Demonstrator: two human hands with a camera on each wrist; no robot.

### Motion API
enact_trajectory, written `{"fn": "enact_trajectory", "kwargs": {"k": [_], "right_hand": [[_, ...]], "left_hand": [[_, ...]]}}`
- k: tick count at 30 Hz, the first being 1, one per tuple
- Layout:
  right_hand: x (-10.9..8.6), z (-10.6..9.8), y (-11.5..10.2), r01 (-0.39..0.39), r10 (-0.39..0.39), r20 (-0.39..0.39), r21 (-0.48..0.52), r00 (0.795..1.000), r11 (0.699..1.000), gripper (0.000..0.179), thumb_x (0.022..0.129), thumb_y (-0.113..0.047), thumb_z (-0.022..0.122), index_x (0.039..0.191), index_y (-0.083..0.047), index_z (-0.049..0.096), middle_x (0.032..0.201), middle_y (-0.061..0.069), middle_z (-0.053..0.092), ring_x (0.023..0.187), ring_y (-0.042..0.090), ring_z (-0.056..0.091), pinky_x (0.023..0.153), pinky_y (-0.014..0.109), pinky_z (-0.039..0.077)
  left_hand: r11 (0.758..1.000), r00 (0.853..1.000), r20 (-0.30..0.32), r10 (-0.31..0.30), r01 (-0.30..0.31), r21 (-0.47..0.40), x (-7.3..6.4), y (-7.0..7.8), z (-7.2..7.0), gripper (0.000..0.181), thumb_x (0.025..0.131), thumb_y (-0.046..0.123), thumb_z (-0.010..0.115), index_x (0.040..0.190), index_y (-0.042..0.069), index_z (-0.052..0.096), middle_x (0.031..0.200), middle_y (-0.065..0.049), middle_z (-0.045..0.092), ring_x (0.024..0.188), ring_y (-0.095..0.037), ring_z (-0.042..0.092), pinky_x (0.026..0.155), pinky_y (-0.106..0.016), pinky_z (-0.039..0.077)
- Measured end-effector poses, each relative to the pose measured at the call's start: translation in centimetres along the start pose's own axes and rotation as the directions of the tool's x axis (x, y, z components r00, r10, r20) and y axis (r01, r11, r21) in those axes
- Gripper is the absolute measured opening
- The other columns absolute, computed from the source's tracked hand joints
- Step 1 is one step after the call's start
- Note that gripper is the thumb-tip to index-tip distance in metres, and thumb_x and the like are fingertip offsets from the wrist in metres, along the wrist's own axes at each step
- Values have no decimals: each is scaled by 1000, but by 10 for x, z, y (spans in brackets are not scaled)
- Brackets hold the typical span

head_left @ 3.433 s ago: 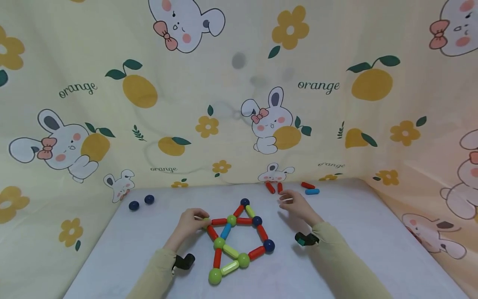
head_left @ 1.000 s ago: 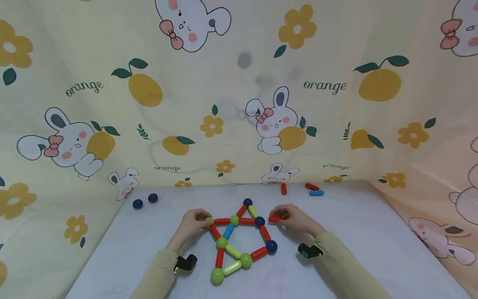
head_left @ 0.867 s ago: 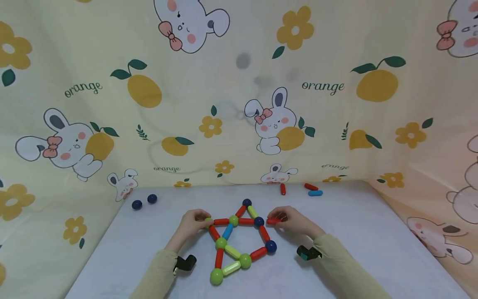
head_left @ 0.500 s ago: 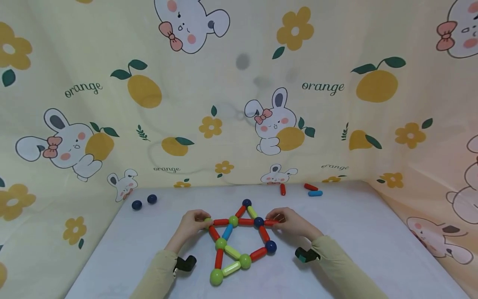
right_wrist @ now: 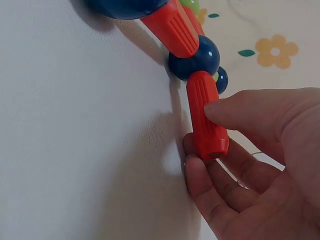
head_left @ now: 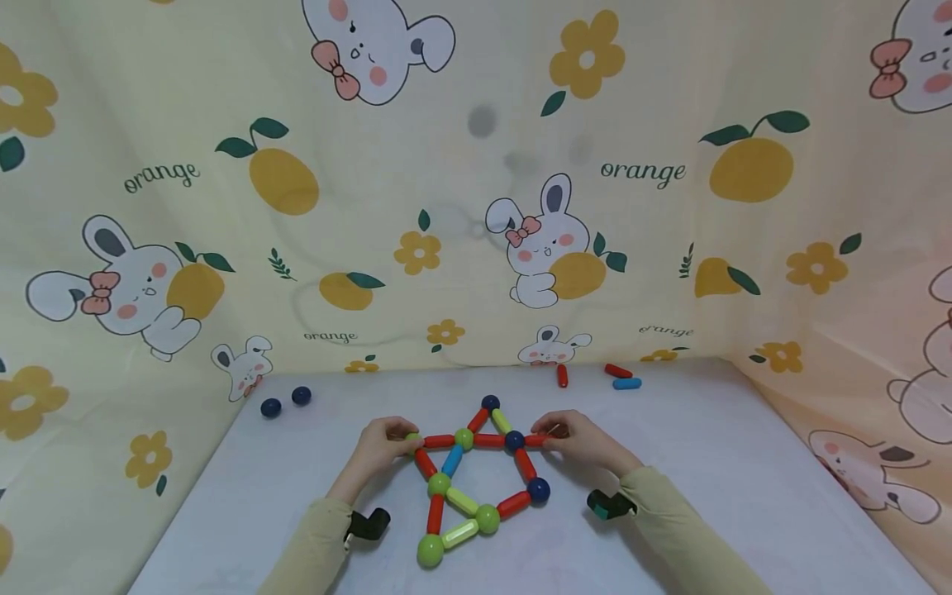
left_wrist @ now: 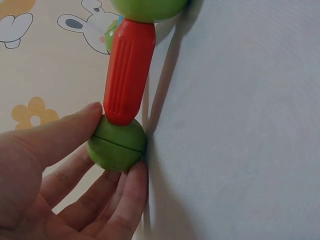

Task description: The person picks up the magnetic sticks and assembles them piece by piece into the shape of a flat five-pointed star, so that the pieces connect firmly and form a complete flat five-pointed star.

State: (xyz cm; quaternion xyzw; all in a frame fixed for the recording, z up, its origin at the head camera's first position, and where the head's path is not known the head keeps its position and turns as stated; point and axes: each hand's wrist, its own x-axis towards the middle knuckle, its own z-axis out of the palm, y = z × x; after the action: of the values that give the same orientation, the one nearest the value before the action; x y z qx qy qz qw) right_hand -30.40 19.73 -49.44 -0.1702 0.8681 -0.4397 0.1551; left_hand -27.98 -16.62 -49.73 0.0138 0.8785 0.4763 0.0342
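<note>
My left hand (head_left: 381, 450) pinches a green ball (left_wrist: 117, 145) at the far left corner of a flat figure built from balls and rods. A red rod (left_wrist: 129, 72) joins that ball to another green one. On the other side, my right hand (head_left: 583, 438) holds a red rod (right_wrist: 204, 112) between thumb and fingers. Its far end touches a dark blue ball (right_wrist: 195, 57) at the figure's right corner. The figure also has a blue rod (head_left: 452, 461), lime rods (head_left: 461, 533), and a large green ball (head_left: 430, 550) nearest me.
Two dark blue balls (head_left: 271, 407) lie loose at the left back of the white table (head_left: 669, 463). Near the back edge lie a red rod (head_left: 562, 376), another red rod (head_left: 618, 371) and a blue rod (head_left: 627, 383). A patterned cloth (head_left: 461, 182) hangs behind.
My right hand took a red rod from the back and brought it toward me and left, until its end met the dark blue ball. My left hand has kept its grip on the green ball.
</note>
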Motion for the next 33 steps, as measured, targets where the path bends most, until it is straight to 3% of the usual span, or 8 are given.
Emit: {"fn": "enact_trajectory", "kwargs": {"k": [5,13,18,27,33], "right_hand": [[3,-10,0,43,-43,1,-11,999,999,26,89,-9,67,115,-7,64,105,5,64,96,22,57,85,37,51],[14,-38,7,57,-64,-225,-39,972,998,47,88,-6,68,131,1,50,122,20,57,110,35,55,92,47,48],[25,-50,16,26,-40,-288,-53,957,998,57,87,-8,70,137,-1,42,132,21,49,119,39,47,98,52,42],[51,-61,39,-98,82,-280,-47,956,994,64,87,-14,71,143,-10,39,142,18,41,129,39,39,102,55,37],[60,-60,47,-117,95,-285,-62,954,991,70,86,-15,72,145,-11,35,144,17,40,129,38,37,103,56,35]], "left_hand": [[1000,1000,-5,-10,10,3,0,-1,-1,24,83,20,76,103,7,69,92,0,65,85,-18,57,79,-35,52],[1000,1000,-9,8,-8,7,-1,-3,-4,23,82,20,76,101,8,70,92,0,65,84,-19,56,77,-34,51],[1000,1000,-11,-5,5,3,0,-4,-4,23,82,21,77,101,9,70,92,0,65,84,-19,56,77,-34,51],[1000,1000,4,2,-2,-8,3,-4,-3,24,82,20,76,102,8,70,92,0,65,85,-19,57,78,-35,52],[1000,1000,5,17,-17,-4,2,-3,-3,24,82,20,77,101,8,70,92,0,66,86,-19,57,79,-36,52]]}}
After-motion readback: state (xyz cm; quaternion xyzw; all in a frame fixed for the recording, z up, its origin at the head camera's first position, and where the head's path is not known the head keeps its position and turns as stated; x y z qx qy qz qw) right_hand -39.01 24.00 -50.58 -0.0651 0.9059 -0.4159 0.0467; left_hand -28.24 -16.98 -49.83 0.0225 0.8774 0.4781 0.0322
